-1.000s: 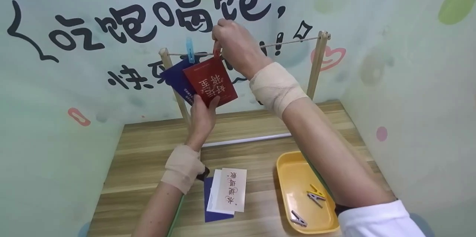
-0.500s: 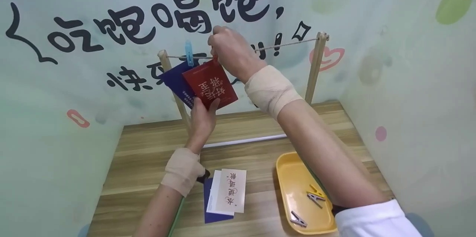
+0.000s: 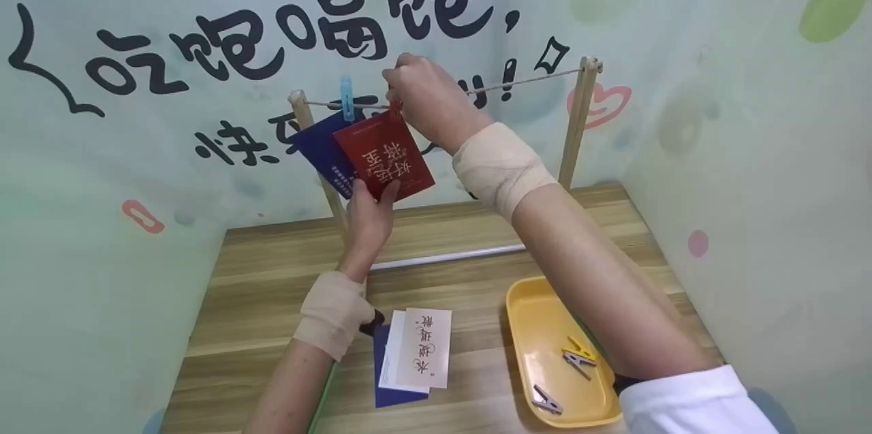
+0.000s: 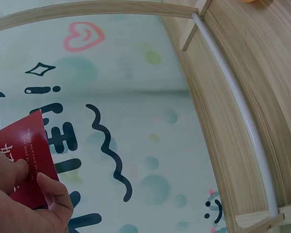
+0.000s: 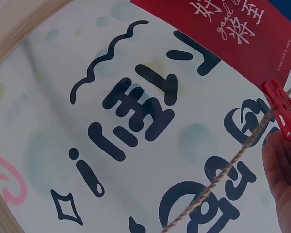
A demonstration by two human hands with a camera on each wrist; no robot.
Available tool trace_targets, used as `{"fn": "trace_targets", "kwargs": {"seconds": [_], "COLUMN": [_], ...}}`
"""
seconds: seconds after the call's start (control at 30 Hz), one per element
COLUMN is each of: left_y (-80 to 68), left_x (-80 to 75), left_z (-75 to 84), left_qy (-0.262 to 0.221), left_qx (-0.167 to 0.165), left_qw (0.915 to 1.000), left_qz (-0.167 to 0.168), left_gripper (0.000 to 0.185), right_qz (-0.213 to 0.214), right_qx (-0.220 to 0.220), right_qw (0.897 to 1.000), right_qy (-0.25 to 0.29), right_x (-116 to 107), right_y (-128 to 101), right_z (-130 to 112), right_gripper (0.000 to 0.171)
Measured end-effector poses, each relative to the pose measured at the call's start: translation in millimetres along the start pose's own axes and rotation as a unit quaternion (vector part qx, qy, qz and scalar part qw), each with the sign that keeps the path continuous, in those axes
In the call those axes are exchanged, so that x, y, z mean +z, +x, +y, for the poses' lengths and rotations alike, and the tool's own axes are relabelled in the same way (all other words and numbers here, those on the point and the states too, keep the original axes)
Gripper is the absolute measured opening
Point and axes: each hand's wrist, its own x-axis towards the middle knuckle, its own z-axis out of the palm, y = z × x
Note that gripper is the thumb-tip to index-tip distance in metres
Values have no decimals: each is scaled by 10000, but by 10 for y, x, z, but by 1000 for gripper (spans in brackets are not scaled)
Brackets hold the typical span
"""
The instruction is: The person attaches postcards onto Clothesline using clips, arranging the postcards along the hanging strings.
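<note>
My left hand (image 3: 370, 216) pinches the lower edge of a red card (image 3: 385, 151) with white lettering, and holds it tilted just under the cord (image 3: 524, 82). Above it, my right hand (image 3: 430, 97) grips a red clothespin (image 5: 281, 108), whose tip sits on the card's upper corner where the cord passes. Partly behind the red card hangs a dark blue card (image 3: 325, 151), held to the cord by a light blue clothespin (image 3: 347, 99). In the left wrist view, thumb and fingers lie over the red card's face.
Wooden posts (image 3: 578, 127) hold the cord at either end, joined low down by a white rod (image 3: 449, 257). On the table lie a white card (image 3: 428, 349) and others stacked beneath it. A yellow tray (image 3: 528, 325) at right holds several clothespins (image 3: 579, 359).
My right hand has come down slightly with the red clothespin at the red card's corner, and the cord sits a little lower. The left hand stays at the card's lower edge.
</note>
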Motion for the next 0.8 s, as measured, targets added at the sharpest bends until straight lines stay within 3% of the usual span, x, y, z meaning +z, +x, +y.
{"fn": "trace_targets", "kwargs": {"seconds": [0.27,0.37,0.57,0.8], "left_y": [-55,-78,-113,-176], "left_x": [-6,3,-6,-48], "left_z": [-49,-85,-124,-163], "left_qy": [216,241,114,9], "left_qx": [-200,-156,-16,239], "left_qw": [9995,9995,9995,9992], "left_qz": [60,104,281,325], "left_gripper": [39,35,31,28], "right_qz": [345,514,1073,1168], "right_qx": [122,201,527,948], "right_qw": [9993,9984,9923,9862], "right_qy": [96,103,325,689], "right_x": [34,36,-6,-12], "right_y": [-49,-85,-174,-317], "right_z": [34,52,0,-107], "right_gripper": [39,49,52,54]}}
